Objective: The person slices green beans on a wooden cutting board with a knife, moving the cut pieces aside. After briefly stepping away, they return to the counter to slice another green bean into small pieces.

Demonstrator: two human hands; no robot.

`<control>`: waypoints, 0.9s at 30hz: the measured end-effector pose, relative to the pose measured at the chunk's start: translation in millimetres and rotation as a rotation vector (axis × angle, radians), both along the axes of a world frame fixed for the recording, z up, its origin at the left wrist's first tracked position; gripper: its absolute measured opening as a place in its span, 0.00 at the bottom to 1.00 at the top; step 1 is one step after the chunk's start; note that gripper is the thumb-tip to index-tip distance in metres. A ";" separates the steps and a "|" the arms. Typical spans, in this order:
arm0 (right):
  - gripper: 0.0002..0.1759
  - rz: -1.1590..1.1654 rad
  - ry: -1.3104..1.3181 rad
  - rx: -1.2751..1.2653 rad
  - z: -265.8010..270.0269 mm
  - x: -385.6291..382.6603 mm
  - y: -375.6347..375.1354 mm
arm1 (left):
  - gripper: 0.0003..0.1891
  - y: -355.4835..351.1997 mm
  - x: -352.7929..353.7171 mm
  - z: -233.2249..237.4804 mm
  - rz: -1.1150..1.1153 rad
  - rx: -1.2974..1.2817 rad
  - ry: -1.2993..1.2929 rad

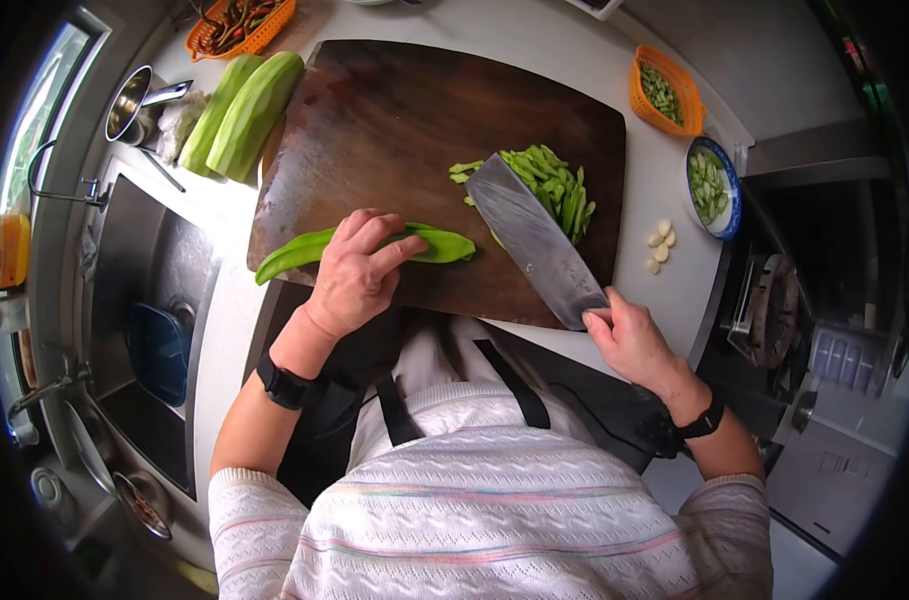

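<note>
My left hand (359,268) is closed over a small bundle of long, flat green bean pods (440,245), pressing them on the near part of the dark wooden cutting board (395,130). My right hand (635,338) grips a cleaver (535,240) at the board's near right edge; the handle is mostly hidden in the fist. The broad blade lies slanted across the board, its far end against a heap of sliced green pods (550,185). A gap separates the blade from the bundle under my left hand.
Two peeled pale-green gourds (257,115) lie left of the board, near a metal pot (130,105). Garlic cloves (661,240), a blue-rimmed bowl (737,190) and an orange basket (635,90) stand right. Another orange basket (275,25) is at the far left. The sink (110,300) lies left.
</note>
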State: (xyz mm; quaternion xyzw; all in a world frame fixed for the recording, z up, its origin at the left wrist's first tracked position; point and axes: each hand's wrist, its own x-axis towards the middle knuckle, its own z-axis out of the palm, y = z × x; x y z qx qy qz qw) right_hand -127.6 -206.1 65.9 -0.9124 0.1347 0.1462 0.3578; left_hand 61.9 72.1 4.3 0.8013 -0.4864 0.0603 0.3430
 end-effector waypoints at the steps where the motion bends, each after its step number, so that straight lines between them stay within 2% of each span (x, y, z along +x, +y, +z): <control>1: 0.11 0.003 -0.004 -0.004 -0.4 -0.3 -0.2 | 0.26 1.0 0.8 0.7 -0.014 0.015 0.007; 21: 0.10 0.060 -0.001 -0.057 15.1 10.9 15.3 | 0.25 -2.7 6.2 5.4 -0.132 0.046 -0.032; 27: 0.09 0.133 -0.030 -0.100 14.9 13.9 22.4 | 0.15 -10.1 10.0 5.2 -0.158 0.030 -0.039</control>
